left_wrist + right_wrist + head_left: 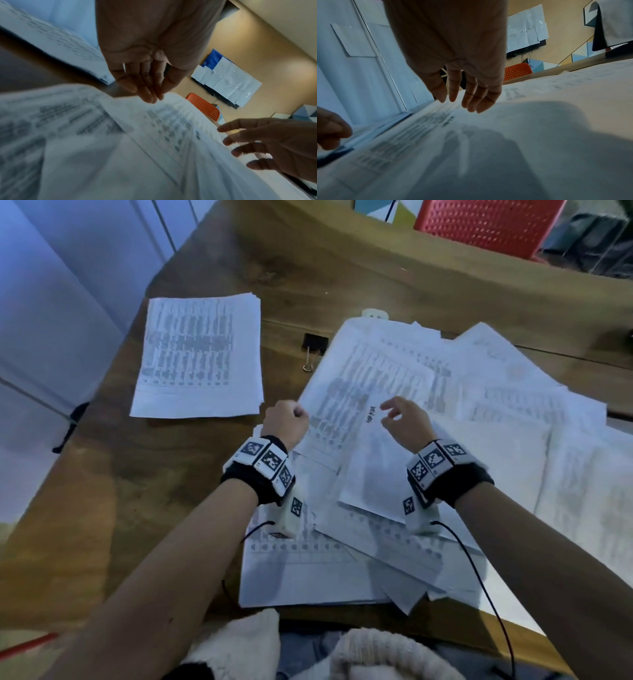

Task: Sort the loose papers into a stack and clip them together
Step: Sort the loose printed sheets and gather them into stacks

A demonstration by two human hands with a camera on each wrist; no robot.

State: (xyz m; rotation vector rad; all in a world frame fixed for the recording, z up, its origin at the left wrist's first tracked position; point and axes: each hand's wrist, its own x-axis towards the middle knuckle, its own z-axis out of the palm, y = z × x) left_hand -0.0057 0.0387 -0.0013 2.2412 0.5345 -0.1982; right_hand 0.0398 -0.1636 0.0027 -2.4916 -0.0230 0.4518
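Many loose papers (462, 412) lie scattered over the right of the wooden table (102, 525), well apart from the neat stack (200, 356) on its left; a black binder clip (313, 345) lies between them. Sorting seems under way. Both hands hover just above the heap holding nothing: left hand (286, 424) loosely curled, right hand (406, 422) relaxed, fingers spread. Next, probably, picking one top sheet cleanly.
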